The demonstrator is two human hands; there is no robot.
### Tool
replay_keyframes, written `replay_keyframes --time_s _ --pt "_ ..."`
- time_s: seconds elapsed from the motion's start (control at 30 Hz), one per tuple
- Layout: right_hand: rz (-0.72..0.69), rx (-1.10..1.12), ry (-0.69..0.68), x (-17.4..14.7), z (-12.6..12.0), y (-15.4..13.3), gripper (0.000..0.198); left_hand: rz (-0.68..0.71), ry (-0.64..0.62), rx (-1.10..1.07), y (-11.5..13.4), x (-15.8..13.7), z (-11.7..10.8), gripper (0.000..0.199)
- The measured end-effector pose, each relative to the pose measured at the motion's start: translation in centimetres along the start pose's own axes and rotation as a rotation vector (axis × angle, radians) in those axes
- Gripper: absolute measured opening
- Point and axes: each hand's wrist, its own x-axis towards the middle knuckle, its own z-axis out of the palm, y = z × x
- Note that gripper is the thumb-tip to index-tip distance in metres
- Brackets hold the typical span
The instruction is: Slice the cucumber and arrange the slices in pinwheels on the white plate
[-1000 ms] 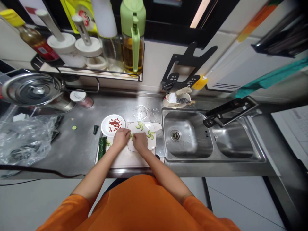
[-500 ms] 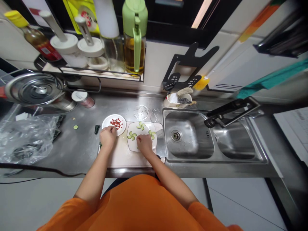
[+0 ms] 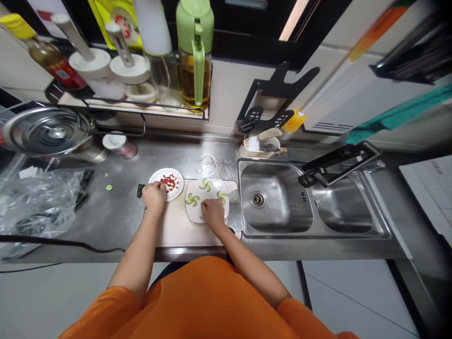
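Note:
My left hand [image 3: 154,197] is closed, fingers pinched together, at the lower left rim of a small round white plate [image 3: 157,175] holding small red pieces [image 3: 170,181]. Whatever lies between those fingers is too small to make out. A dark green piece [image 3: 140,190] sits just left of this hand, partly covered by it. My right hand [image 3: 213,213] is also closed, over a square white plate [image 3: 200,197] with green cucumber slices [image 3: 192,200] set in pinwheel clusters. It hides part of the plate, and I cannot see what it holds. A pale cutting board [image 3: 173,230] lies under the square plate.
On the right is a double steel sink [image 3: 278,207] with a black faucet [image 3: 328,165]. At left are a crumpled clear plastic bag [image 3: 42,202], a lidded pot [image 3: 52,132] and a small can [image 3: 120,145]. A condiment rack [image 3: 141,107] hangs above.
My left hand has shifted slightly left and away from me, and now overlaps the dark green piece. My right hand stays over the square plate, nearly unmoved. The view has shifted a little.

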Motion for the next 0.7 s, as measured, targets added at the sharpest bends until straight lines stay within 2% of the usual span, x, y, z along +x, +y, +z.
replay_keyframes --time_s 0.17,0.3,0.47,0.7 --pt "-0.013 -0.004 0.012 0.1 0.3 0.4 0.020 0.026 -0.010 -0.032 -0.2 0.1 -0.5 0.035" --pt "-0.009 0.007 0.000 0.1 0.2 0.5 0.019 -0.017 -0.045 -0.167 -0.3 -0.4 -1.4 0.032" --pt "-0.004 0.028 -0.006 0.3 -0.1 0.1 0.021 -0.085 -0.227 -0.436 0.8 -2.2 -2.2 0.032" --pt "-0.033 0.088 0.027 0.8 -0.4 -0.9 0.017 0.068 -0.487 -0.662 3.8 -5.5 -1.3 0.032"
